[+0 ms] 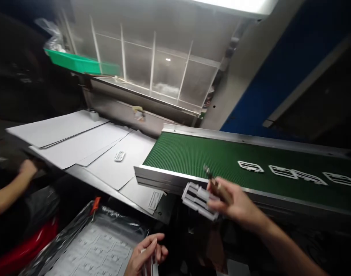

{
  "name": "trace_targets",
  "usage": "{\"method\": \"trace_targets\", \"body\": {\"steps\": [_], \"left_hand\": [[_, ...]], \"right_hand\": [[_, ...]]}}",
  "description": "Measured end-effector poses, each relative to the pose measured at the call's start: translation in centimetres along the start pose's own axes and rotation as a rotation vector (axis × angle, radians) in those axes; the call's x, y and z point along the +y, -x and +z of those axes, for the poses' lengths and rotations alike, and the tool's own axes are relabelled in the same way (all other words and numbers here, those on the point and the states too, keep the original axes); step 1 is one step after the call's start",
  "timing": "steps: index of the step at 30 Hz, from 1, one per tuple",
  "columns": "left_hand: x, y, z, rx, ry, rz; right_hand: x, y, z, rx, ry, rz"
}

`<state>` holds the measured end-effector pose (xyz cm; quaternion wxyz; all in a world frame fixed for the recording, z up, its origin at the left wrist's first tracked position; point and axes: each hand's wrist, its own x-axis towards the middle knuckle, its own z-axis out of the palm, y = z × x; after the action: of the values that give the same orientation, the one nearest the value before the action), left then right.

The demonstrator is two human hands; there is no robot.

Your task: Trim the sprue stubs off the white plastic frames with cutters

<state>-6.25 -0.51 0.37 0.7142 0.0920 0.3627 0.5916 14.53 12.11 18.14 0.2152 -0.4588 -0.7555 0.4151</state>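
Observation:
My right hand (235, 205) is closed at the near edge of the conveyor. It grips a brown-handled tool (224, 192) with a dark metal tip, whose exact kind is blurred. Against the same fingers sits a white slotted plastic frame (199, 199), perhaps more than one stacked. Low in the view, my left hand (148, 253) is curled around another white plastic frame (154, 267), mostly cut off by the picture's bottom edge. Several similar white frames (250, 166) lie on the green conveyor belt (187, 153).
White sheets (77, 143) cover the table at left, with a white frame (119, 156) on them and another (155, 200) near the corner. A plastic-lined box (89, 245) holds rows of parts. A co-worker's hand (28, 168) is at far left. A green tray (74, 63) stands behind.

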Motion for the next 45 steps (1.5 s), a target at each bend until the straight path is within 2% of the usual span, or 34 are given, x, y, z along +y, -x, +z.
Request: {"method": "trace_targets", "body": {"steps": [3,5,7,10,16,23,31,36,40,45], "left_hand": [[1.3,1.6,1.0,-0.013,-0.04,0.06],[1.7,2.7,1.0,0.056,-0.134,0.048],[1.7,3.7,0.4,0.14,-0.203,0.005],[1.5,4.7,-1.0,0.208,-0.179,-0.031],[1.6,5.9,-3.1,0.264,-0.168,-0.044],[1.1,5.8,-3.7,0.304,-0.216,-0.089],[0.7,5.5,-3.1,0.318,-0.219,-0.13],[0.4,5.4,-2.9,0.311,-0.246,-0.14],[0.6,5.4,-3.0,0.259,-0.244,-0.08],[1.4,5.6,-3.2,0.246,-0.413,-0.099]], "right_hand": [[1.2,2.5,7.4,-0.123,-0.226,0.092],[2.6,3.2,11.3,-0.181,-0.356,0.155],[4.0,3.6,14.1,-0.251,-0.49,0.22],[5.5,4.0,16.1,-0.314,-0.683,0.274],[6.6,4.6,17.3,-0.318,-0.885,0.342],[6.8,5.3,17.4,-0.293,-1.009,0.416],[6.3,6.0,16.7,-0.221,-1.016,0.507],[6.6,6.5,16.6,-0.177,-0.91,0.434],[6.8,6.8,16.4,-0.147,-0.851,0.399],[7.0,7.2,15.6,-0.171,-0.852,0.388]]}}
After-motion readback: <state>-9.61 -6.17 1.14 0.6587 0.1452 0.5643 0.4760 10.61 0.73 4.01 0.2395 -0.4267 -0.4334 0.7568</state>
